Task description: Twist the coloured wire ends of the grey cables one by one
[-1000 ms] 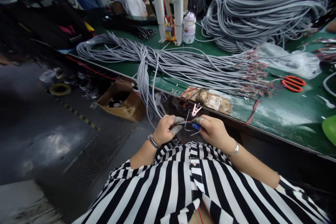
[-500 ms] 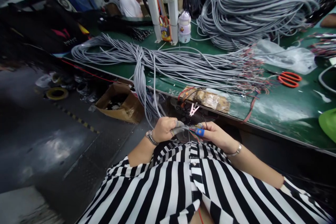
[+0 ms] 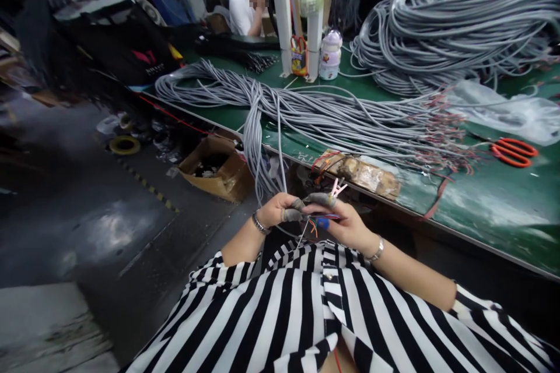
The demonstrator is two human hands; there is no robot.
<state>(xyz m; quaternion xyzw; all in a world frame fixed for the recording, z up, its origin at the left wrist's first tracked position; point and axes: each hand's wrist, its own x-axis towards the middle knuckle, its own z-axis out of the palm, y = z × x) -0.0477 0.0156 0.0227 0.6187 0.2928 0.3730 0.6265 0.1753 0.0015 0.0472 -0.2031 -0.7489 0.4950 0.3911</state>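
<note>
My left hand [image 3: 280, 211], with finger covers on its fingertips, is closed on the end of a grey cable, most of which the fingers hide. Close against it, my right hand [image 3: 343, 222] pinches thin coloured wires [image 3: 313, 226] at that end; its thumb wears a blue cover. Orange and green strands hang below the fingers. A bundle of grey cables [image 3: 280, 108] lies along the bench, some of them drooping over its edge behind my left hand. A pink clothes peg [image 3: 338, 187] is just beyond my right hand.
A tape-wrapped wooden block [image 3: 367, 176] sits at the edge of the green bench [image 3: 490, 215]. Orange-handled scissors [image 3: 513, 152], a plastic bag [image 3: 503, 106], a lilac bottle [image 3: 331, 55] and a large cable coil [image 3: 446, 23] lie beyond. A cardboard box [image 3: 216, 169] stands below. Another person sits opposite.
The view has shifted left. My right hand's fingers have moved over the wires towards my left hand, and the coloured strands now hang lower between them.
</note>
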